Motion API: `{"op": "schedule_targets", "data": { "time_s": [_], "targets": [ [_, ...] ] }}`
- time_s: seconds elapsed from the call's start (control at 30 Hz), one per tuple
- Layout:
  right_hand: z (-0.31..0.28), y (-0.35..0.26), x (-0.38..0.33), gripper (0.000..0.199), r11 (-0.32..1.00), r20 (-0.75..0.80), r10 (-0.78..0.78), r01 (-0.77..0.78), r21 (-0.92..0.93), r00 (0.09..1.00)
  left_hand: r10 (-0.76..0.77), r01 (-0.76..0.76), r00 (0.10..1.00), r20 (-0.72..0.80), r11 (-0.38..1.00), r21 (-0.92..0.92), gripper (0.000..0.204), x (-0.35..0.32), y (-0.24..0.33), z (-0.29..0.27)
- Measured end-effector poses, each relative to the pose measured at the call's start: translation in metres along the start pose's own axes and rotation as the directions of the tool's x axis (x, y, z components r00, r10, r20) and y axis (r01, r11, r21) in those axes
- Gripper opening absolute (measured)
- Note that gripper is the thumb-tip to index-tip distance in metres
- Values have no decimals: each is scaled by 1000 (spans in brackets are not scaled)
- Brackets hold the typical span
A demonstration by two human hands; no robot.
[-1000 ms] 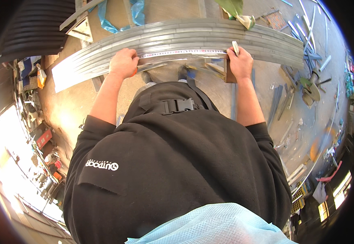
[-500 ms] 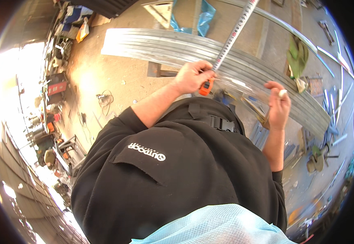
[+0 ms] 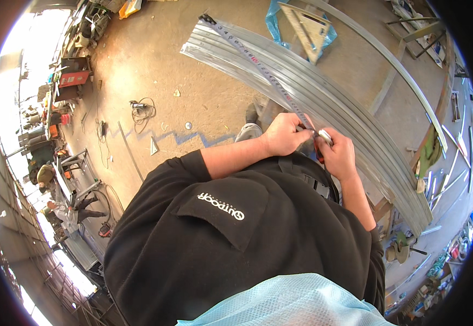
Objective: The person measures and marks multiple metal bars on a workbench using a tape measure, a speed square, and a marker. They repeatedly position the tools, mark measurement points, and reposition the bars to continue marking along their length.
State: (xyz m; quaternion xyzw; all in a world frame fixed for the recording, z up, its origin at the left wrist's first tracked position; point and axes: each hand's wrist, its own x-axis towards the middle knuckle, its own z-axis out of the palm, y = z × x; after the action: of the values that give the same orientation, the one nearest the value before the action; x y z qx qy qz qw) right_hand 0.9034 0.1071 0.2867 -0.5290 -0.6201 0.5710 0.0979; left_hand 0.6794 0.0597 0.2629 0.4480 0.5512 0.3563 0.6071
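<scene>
A tape measure's blade point(image 3: 269, 76) runs out over a bundle of long silvery metal profiles point(image 3: 323, 106). Its black hook point(image 3: 206, 20) sits at the far left end of the bundle. My left hand point(image 3: 286, 135) is closed, pinching the blade close to my body. Right beside it, my right hand point(image 3: 338, 155) is closed around the tape's orange case point(image 3: 319, 150), which is mostly hidden by the fingers. Something small and white point(image 3: 325, 136) shows at the right fingers; whether it is held or wrapped on a finger is unclear.
A triangular frame point(image 3: 308, 27) lies on blue plastic beyond the profiles. A long curved-looking metal bar point(image 3: 388, 57) passes at the upper right. Cable and a tool point(image 3: 140, 108) lie on the floor to the left. Another person point(image 3: 65, 212) is at the far left.
The view has turned, and the blade now reaches to the left end of the profiles rather than up and away. My right hand has come in to meet the left and holds the case.
</scene>
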Motion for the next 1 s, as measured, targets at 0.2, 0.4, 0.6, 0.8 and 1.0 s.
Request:
{"op": "schedule_targets", "data": {
  "time_s": [0.2,0.4,0.6,0.8,1.0],
  "targets": [
    [60,-38,37,14,919,-4,29,-28,-393,1000,-54,44,991,120,995,86,16,-15,-22,-130],
    [84,-72,77,14,787,-42,53,-67,-613,998,-110,154,947,-301,980,129,14,-41,-63,-265],
    [97,-93,114,16,684,-67,133,-140,-716,989,-32,211,726,-686,961,178,20,-20,-85,-368],
    [103,-105,126,16,659,-44,191,-161,-735,981,194,115,760,-620,899,423,25,11,-76,-392],
    [103,-105,130,16,661,-73,216,-201,-723,974,193,132,777,-599,880,456,20,24,-74,-390]
  ]
}}
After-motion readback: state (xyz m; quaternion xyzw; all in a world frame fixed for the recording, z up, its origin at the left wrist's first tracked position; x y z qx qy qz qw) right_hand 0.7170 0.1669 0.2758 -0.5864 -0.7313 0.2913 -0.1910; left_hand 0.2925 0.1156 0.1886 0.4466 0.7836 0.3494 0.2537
